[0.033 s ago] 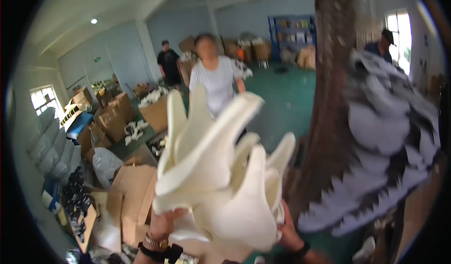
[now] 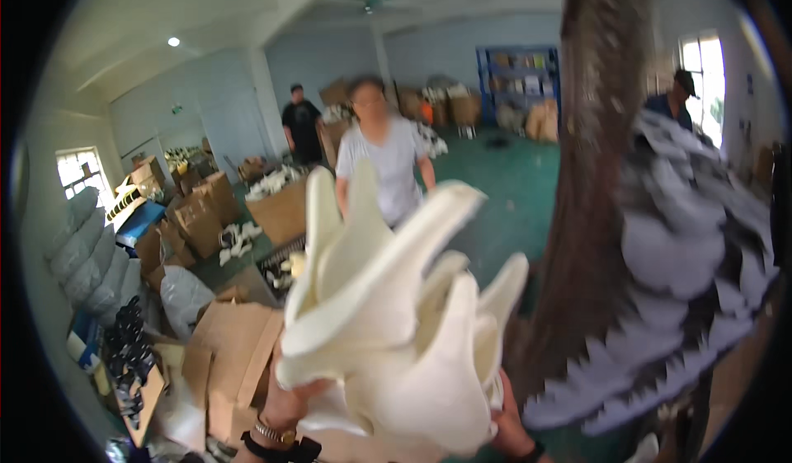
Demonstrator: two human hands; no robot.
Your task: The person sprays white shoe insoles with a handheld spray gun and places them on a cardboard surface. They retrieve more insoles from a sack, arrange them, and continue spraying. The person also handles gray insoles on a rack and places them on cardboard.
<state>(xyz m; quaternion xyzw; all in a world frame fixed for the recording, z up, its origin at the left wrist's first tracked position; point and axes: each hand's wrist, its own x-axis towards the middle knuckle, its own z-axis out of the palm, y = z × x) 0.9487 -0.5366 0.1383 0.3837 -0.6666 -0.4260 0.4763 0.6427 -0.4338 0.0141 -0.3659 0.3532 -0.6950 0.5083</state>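
Note:
Between my hands is a bulky cluster of cream, bone-shaped pieces (image 2: pixel 421 380), smooth like moulded plastic and resembling vertebrae. Several long curved prongs stick up and outward from it. My left hand (image 2: pixel 293 397) grips its lower left side, with a watch and a dark band at the wrist. On the lower right, my right hand (image 2: pixel 510 418) wraps its edge; most of those fingers are behind the pieces. Whether the cluster is one moulding or several nested parts, I cannot tell.
A large grey toothed skull shape (image 2: pixel 676 249) stands close on the right beside a dark brown column (image 2: pixel 598 133). One person (image 2: pixel 384 154) in a light shirt faces me; another (image 2: pixel 302 125) stands behind. Cardboard boxes (image 2: pixel 235 339) and wrapped bundles (image 2: pixel 95 249) crowd the left.
The cream cluster and both hands sit slightly farther right and lower in the picture. The surroundings have shifted a little downward too. My grip looks the same.

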